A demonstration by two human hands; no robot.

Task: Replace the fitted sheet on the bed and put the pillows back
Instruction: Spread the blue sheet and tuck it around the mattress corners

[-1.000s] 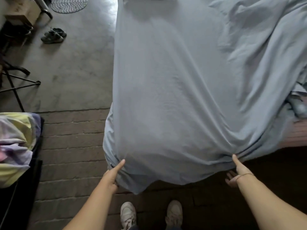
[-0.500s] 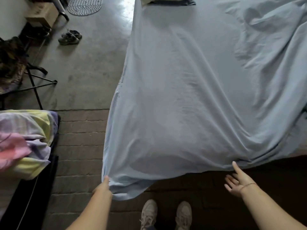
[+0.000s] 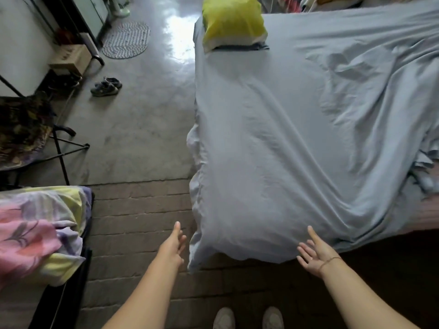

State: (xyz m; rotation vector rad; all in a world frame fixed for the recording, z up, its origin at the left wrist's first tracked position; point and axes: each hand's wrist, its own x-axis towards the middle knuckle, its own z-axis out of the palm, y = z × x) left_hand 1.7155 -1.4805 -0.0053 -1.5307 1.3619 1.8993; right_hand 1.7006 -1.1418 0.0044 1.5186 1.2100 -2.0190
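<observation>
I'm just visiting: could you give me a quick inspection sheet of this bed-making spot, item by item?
Surface: bed, bare at its near right corner.
Job's things: blue sheet spread over the bed, wrinkled, bunched at right, near left corner hanging loose; yellow pillow on it at the far end.
Clutter: floral bedding piled at left.
Hands: left hand open, beside the hanging corner; right hand open, palm up, at the sheet's near edge.
Cables: nothing seen.
Surroundings: concrete and brick floor, dark shoes, oval rug, folding chair, box.
</observation>
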